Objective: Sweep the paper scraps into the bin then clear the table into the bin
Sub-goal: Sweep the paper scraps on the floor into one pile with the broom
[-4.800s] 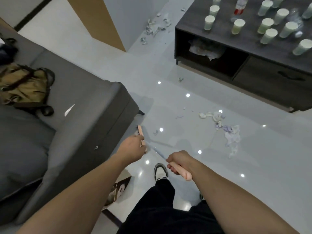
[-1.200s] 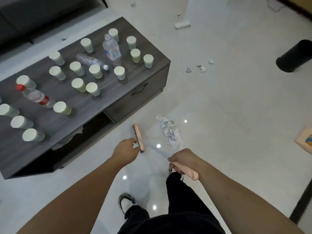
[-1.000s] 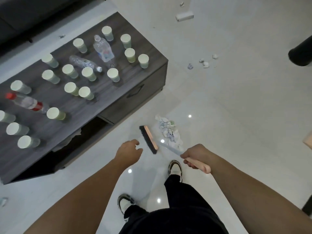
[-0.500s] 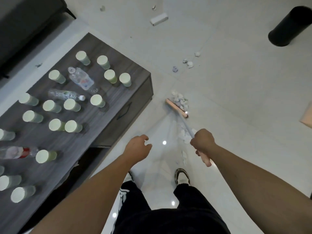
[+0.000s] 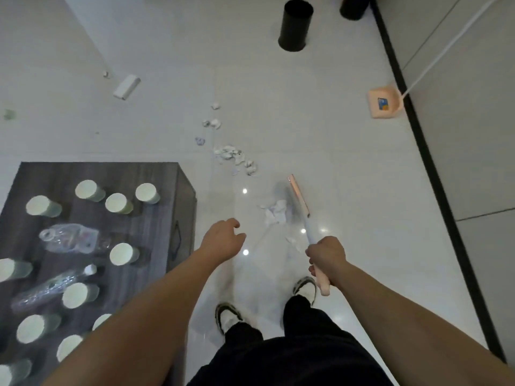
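Pink-headed broom (image 5: 298, 195) touching crumpled white paper scraps (image 5: 274, 211); more scraps (image 5: 234, 157) beyond; black bin (image 5: 295, 25) upright, far.

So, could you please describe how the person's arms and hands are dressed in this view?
Both forearms are bare, with no sleeves in view. The left hand and right hand wear no gloves; no rings, watch or wristband can be seen. Lower down, the person wears black trousers and light sneakers with dark trim.

Pale tiled floor (image 5: 348, 162) with paper scraps (image 5: 234, 157), black bin (image 5: 295, 25), dustpan (image 5: 386, 104).
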`<action>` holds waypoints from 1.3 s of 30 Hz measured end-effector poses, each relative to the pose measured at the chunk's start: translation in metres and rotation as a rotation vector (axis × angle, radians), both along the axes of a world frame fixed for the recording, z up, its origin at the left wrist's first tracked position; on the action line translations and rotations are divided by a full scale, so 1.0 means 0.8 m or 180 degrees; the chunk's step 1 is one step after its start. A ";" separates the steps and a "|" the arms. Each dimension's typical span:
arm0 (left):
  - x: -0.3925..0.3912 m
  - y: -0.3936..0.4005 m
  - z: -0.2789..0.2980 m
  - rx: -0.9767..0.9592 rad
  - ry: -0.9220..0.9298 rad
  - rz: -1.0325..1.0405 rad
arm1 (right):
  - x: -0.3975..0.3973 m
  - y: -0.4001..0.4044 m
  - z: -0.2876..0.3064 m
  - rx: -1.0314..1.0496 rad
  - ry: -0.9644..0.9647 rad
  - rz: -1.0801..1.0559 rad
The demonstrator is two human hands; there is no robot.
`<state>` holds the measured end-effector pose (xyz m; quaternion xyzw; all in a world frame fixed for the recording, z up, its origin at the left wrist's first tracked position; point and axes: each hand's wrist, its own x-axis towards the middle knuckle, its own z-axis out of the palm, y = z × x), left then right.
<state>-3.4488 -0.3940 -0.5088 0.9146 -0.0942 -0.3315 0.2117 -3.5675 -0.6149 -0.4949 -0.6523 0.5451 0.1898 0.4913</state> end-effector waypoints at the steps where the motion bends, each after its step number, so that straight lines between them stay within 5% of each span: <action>1: 0.000 -0.003 0.001 -0.0028 0.0014 -0.0069 | -0.012 0.007 0.000 0.0049 0.0027 -0.0222; 10: 0.010 -0.033 -0.006 0.0079 0.0076 -0.0875 | -0.039 0.026 -0.024 0.0780 -0.0025 -0.1866; 12: 0.019 -0.034 -0.009 0.0145 0.0065 -0.0970 | -0.031 0.030 -0.036 0.1253 -0.0473 -0.2573; 15: 0.041 -0.031 -0.011 0.0318 0.0060 -0.0965 | 0.004 0.058 -0.043 0.1479 -0.0204 -0.2501; 26: 0.128 -0.036 -0.007 0.0805 0.0099 -0.0873 | 0.132 0.001 -0.007 0.1806 -0.0726 -0.2169; 39: 0.253 -0.091 -0.015 0.0488 0.0095 -0.0887 | 0.258 0.016 -0.037 0.1610 -0.0225 -0.2533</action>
